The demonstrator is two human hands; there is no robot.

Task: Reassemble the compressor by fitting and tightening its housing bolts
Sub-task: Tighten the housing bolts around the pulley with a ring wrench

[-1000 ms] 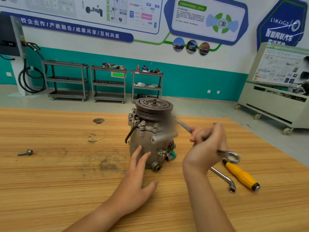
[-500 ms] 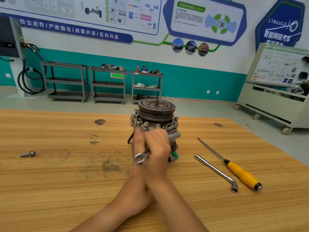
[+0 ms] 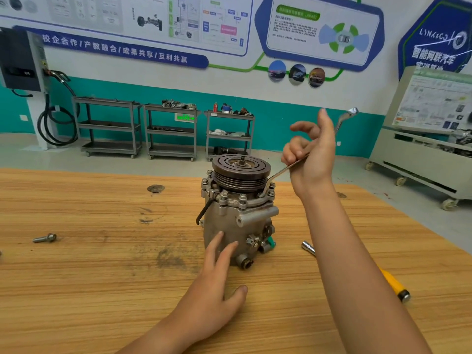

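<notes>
Teal-banded wall and three metal carts (image 3: pixel 109 126) stand behind a wooden bench (image 3: pixel 102 290). Near the middle of the bench the compressor (image 3: pixel 235 221) stands upright with its grooved pulley (image 3: pixel 241 169) on top and a ring of bolts around the flange below it. The left hand (image 3: pixel 214 284) lies open, its straight fingers (image 3: pixel 219 238) touching the lower housing. The right hand (image 3: pixel 311 159) is raised beside the pulley with its lower fingers curled around the shank of a wrench (image 3: pixel 281 172), whose lower end sits at a flange bolt on the right side. A loose bolt (image 3: pixel 45 238) lies well apart on the left. A socket wrench (image 3: pixel 307 247) and a yellow-handled tool (image 3: pixel 393 282) lie to the right, partly hidden by the forearm.
</notes>
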